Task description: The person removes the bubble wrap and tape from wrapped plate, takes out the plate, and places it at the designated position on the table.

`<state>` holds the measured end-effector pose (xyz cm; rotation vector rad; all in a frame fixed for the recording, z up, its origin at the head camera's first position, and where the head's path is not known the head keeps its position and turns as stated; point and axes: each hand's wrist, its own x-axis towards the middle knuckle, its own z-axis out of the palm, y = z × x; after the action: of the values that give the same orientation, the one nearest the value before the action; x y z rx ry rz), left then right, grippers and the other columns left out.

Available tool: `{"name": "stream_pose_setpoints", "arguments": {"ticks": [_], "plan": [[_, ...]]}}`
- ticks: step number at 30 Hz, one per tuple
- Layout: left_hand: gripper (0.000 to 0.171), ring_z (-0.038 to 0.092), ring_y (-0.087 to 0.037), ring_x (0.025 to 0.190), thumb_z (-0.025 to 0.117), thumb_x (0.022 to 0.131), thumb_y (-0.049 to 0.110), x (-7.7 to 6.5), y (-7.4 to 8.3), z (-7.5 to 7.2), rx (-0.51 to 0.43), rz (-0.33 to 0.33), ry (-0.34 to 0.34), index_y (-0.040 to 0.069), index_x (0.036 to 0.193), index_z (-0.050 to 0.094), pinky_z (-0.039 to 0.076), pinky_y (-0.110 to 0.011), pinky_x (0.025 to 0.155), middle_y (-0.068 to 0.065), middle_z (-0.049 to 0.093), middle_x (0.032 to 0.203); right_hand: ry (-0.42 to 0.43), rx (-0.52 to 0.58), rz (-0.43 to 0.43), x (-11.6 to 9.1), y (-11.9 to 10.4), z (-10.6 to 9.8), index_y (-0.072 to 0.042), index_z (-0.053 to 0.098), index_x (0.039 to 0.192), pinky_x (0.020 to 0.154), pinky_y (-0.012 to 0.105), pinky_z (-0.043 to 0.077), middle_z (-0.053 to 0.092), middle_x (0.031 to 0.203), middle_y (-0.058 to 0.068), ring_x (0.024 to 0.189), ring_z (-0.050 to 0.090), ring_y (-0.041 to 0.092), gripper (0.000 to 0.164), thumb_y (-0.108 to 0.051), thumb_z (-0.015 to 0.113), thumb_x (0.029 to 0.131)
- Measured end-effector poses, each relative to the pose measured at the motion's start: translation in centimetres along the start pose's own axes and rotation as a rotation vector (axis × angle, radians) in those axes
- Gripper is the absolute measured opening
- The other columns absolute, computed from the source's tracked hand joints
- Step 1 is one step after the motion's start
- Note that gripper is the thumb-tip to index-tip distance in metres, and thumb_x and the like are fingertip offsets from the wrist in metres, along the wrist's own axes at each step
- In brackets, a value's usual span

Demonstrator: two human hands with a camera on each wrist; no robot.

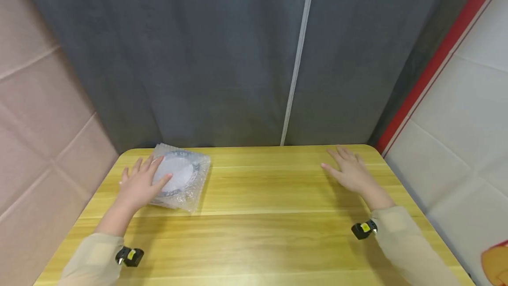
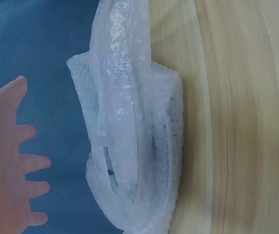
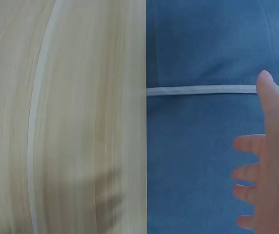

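Note:
On the left of the table lies a stack of flat things in clear bubble wrap (image 1: 177, 173), with a pale round face and a blue-grey patterned rim showing through. Its layered edge faces the left wrist view, where the wrapping (image 2: 122, 112) looks loose and shiny. My left hand (image 1: 139, 186) hovers over the near-left part of it, fingers spread; a gap separates fingers and wrap in the wrist view. Above the table's right side my right hand (image 1: 351, 173) is held with fingers spread and nothing in it. Its shadow falls on the wood.
The wooden table (image 1: 254, 233) has rounded far corners. A dark grey curtain (image 1: 222, 56) with a pale vertical strip (image 1: 299, 47) hangs right behind its far edge. Padded-looking pale panels stand left (image 1: 35, 122) and right (image 1: 468, 122).

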<state>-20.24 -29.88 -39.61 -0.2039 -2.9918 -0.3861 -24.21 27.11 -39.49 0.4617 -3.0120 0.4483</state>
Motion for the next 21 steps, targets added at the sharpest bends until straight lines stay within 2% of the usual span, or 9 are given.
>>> {"name": "stream_pose_setpoints", "arguments": {"ticks": [10,21], "plan": [[0.065,0.034,-0.053,0.124,0.044,0.099,0.046,-0.8,-1.0,0.1,-0.059,0.018,0.153,-0.006,0.138,0.042,0.021,-0.072,0.093,-0.033,0.042,0.136,0.049,0.035,-0.031,0.7,-2.3,1.0,0.0,0.04,0.143,0.108,0.063,0.008,0.033,0.147,0.028,0.136,0.023,0.045,0.072,-0.056,0.037,0.098],[0.062,0.041,-0.054,0.118,0.04,0.101,0.043,-1.5,-2.1,-0.8,-0.147,-0.066,0.138,-0.009,0.135,0.046,0.032,-0.066,0.094,-0.035,0.046,0.132,0.107,0.169,-0.093,1.8,-6.4,2.2,-0.001,0.048,0.139,0.11,0.056,0.015,0.045,0.141,0.021,0.133,0.035,0.039,0.061,-0.047,0.046,0.098]]}}
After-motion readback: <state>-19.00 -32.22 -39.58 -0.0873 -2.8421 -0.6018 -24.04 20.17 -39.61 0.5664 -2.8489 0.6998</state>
